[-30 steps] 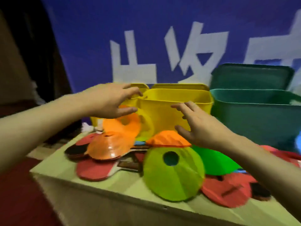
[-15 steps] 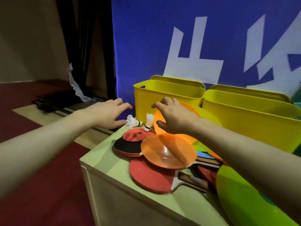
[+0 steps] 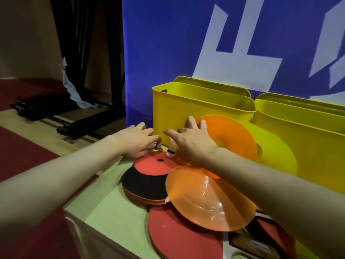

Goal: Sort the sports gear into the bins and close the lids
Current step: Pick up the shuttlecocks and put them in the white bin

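Two white shuttlecocks lie at the table's far left corner, in front of the left yellow bin (image 3: pixel 196 109). My left hand (image 3: pixel 136 142) curls its fingers over the left shuttlecock (image 3: pixel 157 145), of which only the banded cork shows. Spread wide, my right hand (image 3: pixel 192 144) hovers over the right shuttlecock (image 3: pixel 170 151), thumb pointing left. An orange disc cone (image 3: pixel 231 131) and a yellow-green cone (image 3: pixel 276 154) lean on the bins. Another orange cone (image 3: pixel 203 199) lies on red and black paddles (image 3: pixel 145 184).
A second yellow bin (image 3: pixel 302 135) stands to the right, with lids upright behind both bins. A large red paddle (image 3: pixel 177 234) lies near the front edge of the green table (image 3: pixel 104 208). Left of the table, the floor holds a black stand (image 3: pixel 46 109).
Both hands moved forward and down onto the shuttlecocks at the left bin's foot. My left hand now covers one. The view shifted closer and left.
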